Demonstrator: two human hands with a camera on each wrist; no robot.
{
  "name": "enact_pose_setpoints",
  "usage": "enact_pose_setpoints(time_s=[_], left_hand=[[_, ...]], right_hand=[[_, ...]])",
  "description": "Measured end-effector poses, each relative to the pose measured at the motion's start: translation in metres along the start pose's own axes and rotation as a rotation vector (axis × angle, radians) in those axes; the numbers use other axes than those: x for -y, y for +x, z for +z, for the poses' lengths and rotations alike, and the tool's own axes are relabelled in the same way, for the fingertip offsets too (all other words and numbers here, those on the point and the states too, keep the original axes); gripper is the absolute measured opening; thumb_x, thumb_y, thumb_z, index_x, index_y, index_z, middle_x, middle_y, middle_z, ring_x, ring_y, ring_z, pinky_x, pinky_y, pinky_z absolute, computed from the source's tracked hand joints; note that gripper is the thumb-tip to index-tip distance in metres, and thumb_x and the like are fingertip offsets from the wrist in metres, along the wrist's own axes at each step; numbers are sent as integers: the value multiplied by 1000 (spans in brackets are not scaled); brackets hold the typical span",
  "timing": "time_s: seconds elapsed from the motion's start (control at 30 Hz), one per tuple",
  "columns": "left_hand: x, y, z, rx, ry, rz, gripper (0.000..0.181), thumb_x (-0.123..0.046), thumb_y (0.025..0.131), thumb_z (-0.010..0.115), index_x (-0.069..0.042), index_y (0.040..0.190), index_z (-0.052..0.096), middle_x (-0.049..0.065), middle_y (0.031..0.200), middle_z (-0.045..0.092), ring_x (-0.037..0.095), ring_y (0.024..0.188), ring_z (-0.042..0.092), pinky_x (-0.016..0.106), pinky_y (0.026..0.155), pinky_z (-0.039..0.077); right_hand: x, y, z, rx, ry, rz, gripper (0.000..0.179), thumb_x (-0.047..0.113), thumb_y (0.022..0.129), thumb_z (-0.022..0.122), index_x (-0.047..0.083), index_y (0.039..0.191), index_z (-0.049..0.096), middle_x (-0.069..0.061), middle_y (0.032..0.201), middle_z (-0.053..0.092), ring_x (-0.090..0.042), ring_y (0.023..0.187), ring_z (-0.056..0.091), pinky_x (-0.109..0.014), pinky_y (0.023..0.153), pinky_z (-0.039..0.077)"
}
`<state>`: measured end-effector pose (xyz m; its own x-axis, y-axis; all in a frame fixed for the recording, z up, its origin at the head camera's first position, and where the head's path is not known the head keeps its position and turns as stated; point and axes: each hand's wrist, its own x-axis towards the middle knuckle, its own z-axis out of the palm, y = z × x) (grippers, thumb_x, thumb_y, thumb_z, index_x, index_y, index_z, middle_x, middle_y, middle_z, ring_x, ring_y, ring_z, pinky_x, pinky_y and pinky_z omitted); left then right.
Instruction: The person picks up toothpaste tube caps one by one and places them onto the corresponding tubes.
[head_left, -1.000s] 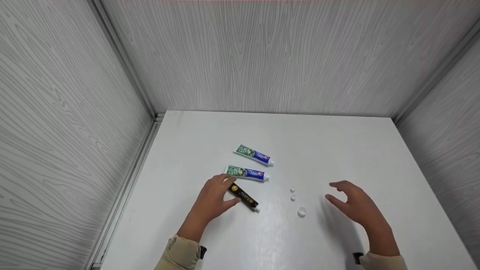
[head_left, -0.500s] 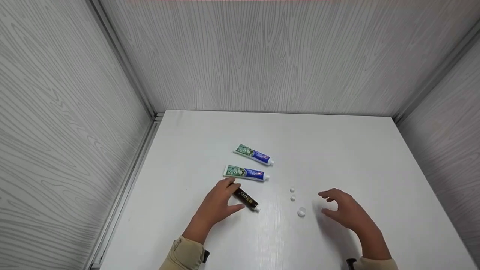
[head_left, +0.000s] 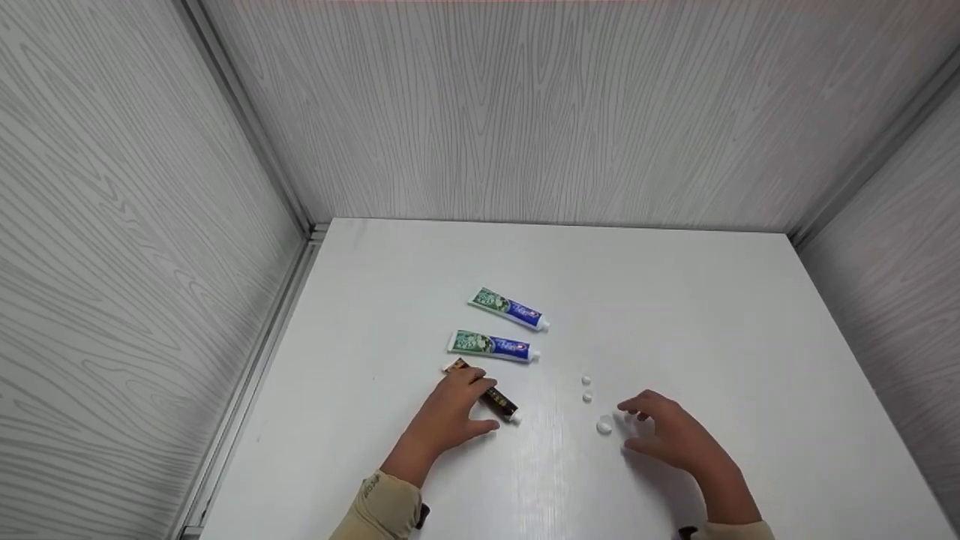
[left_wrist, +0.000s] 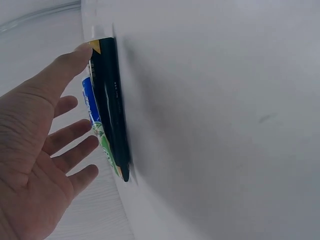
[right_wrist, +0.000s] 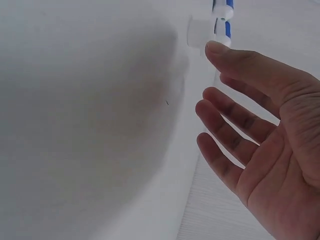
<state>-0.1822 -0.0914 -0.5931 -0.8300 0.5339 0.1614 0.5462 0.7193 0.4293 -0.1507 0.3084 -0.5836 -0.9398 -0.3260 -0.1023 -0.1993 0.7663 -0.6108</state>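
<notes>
A white tabletop [head_left: 675,300] is filling the lower part of the head view. The left hand [head_left: 448,409] is hovering at a black toothpaste tube [head_left: 501,403], which is lying under its forefinger; the fingers are spreading loosely, though whether they are touching the tube I cannot tell. The right hand [head_left: 667,435] is arching with thumb and forefinger apart, pinching nothing.

Beyond the left fingertips, a nearer blue-and-green tube [head_left: 493,346] and a farther blue-and-green tube [head_left: 510,308] are lying flat. Just ahead of the right fingertips, a large white cap [head_left: 604,425] is sitting, with a middle small cap [head_left: 587,397] and a far small cap [head_left: 586,381] (pale on pale, easily missed) resting beyond it.

For a steady hold, the left thumb and fingers should probably be bracing the black tube's long edges lightly, since squeezing could be forcing paste out; the right fingertips should be meeting the large cap squarely, lest it be skidding.

The left wrist view is revealing the black tube's dark side and the thumb tip overlapping its gold corner, both hidden from above. The right wrist view is showing what looks like the large cap's upright wall past the thumb tip.
</notes>
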Motion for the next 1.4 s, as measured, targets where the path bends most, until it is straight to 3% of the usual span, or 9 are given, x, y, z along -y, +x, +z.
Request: enact_pose_setpoints(time_s=[0.4,0.73,0.97,1.2,1.4], left_hand=[[4,8,15,-11,35,36,51,-30,90,88,-10,134,72,13,134,68,32,128,59,49,112,48],[6,15,22,-39,74,45,41,-26,91,87,-13,128,76,7,122,71,27,120,60,45,107,49],[4,20,24,28,89,26,37,-27,94,83,-19,130,77,9,118,65,28,117,56,51,112,43],[4,26,28,63,43,41,27,-23,96,81,-17,122,76,9,115,62,30,120,57,61,121,35],[7,28,30,78,19,19,27,-26,101,75,-19,127,73,5,117,66,27,125,61,62,124,33]], right_hand=[[-1,5,14,3,18,-33,35,11,82,91,12,113,75,2,109,70,-22,103,66,-38,90,55],[3,13,20,2,14,-16,40,14,82,91,15,118,74,5,106,69,-17,100,65,-36,86,55],[5,18,23,16,-5,17,24,10,85,87,18,105,76,7,102,69,-17,99,65,-39,86,55],[7,22,27,38,71,32,21,11,86,85,18,102,73,5,101,73,-16,97,67,-37,84,55],[9,26,31,-26,70,35,25,7,83,83,20,102,72,9,98,76,-11,92,70,-31,80,56]])
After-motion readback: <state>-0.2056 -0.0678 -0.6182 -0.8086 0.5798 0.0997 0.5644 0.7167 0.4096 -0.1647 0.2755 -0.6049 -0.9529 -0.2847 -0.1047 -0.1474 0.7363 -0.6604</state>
